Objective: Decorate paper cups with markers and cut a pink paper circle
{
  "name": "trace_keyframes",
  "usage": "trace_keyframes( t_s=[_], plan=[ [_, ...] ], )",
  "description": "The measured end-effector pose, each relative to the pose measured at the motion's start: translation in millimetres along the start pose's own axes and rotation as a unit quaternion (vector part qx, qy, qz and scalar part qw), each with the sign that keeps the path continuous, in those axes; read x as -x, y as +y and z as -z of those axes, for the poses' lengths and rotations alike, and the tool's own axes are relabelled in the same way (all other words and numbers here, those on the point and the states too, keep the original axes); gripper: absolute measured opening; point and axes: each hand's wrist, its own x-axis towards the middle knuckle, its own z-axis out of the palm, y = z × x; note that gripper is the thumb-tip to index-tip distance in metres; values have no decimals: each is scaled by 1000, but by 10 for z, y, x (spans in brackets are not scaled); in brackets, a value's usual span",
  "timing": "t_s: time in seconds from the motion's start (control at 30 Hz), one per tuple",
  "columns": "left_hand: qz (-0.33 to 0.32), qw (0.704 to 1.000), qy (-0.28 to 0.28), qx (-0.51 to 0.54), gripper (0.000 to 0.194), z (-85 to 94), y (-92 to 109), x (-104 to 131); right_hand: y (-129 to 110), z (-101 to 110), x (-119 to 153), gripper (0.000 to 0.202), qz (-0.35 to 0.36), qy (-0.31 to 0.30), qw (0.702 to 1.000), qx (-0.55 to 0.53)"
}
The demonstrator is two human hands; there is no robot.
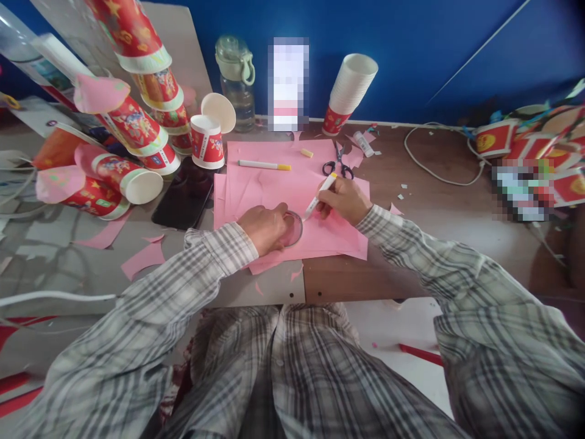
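Note:
Pink paper sheets (256, 189) lie stacked before me. My left hand (265, 227) presses a round, grey-rimmed see-through ring (298, 233) down on the top sheet, fingers curled over its left side; its exact kind is unclear. In my right hand (343, 200) is a white marker (321, 192) with a yellow end, tilted so that its lower tip meets the paper close to the ring's right edge. Farther up the sheets are a second marker (262, 165), a small yellow cap (306, 153) and dark-handled scissors (338, 161).
Red paper cups (137, 125), some with pink cones, crowd the left beside a black phone (183, 195). Along the blue wall stand a water bottle (236, 85), a blurred screen (289, 85) and stacked cups (350, 91). A cable (439, 177) and more cups (496, 137) lie right.

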Motion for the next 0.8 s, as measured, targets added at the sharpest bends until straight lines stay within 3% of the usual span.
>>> trace_keyframes(
  t_s=[0.23,0.37,0.53,0.8],
  plan=[
    [-11,999,-20,24,55,141,25,65,-249,-110,-230,18,-4,-5,994,110],
    [-14,999,-26,35,54,177,37,60,-455,-243,-351,12,-5,-32,976,214],
    [-21,998,-3,53,53,73,37,-1,-643,-479,-524,14,32,-69,934,348],
    [-17,996,53,74,52,-118,78,-85,-716,-755,-731,24,112,-109,929,336]
  ],
)
